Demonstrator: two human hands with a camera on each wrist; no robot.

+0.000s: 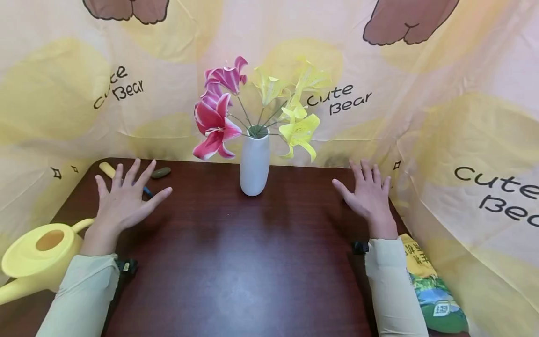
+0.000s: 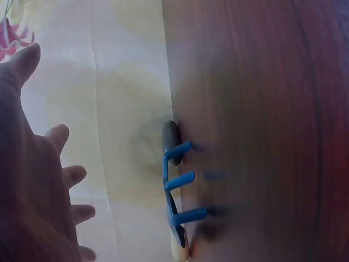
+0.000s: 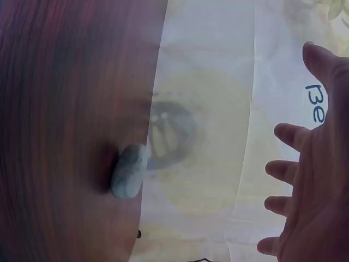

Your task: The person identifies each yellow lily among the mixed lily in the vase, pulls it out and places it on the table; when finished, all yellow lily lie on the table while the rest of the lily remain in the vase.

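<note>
My left hand (image 1: 124, 203) is held over the left of the table with its fingers spread and nothing in it. Beyond it lies a small hand rake with a wooden handle (image 1: 107, 170) and blue tines (image 2: 181, 181), partly covered by the hand in the head view. A dark stone (image 1: 161, 173) is just past the rake. On the right, my right hand (image 1: 370, 194) also has straight, parted fingers and holds nothing. A grey stone (image 3: 130, 172) shows in the right wrist view; the hand hides it from the head view. A white vase (image 1: 254, 164) stands between the hands, apart from both.
Pink lilies (image 1: 216, 126) and yellow lilies (image 1: 299, 131) fan out of the vase. A yellow watering can (image 1: 63, 234) stands beside the left forearm. Along the right forearm lies a printed bag (image 1: 440, 295). Patterned cloth (image 1: 168, 98) surrounds the dark wooden table (image 1: 236, 252).
</note>
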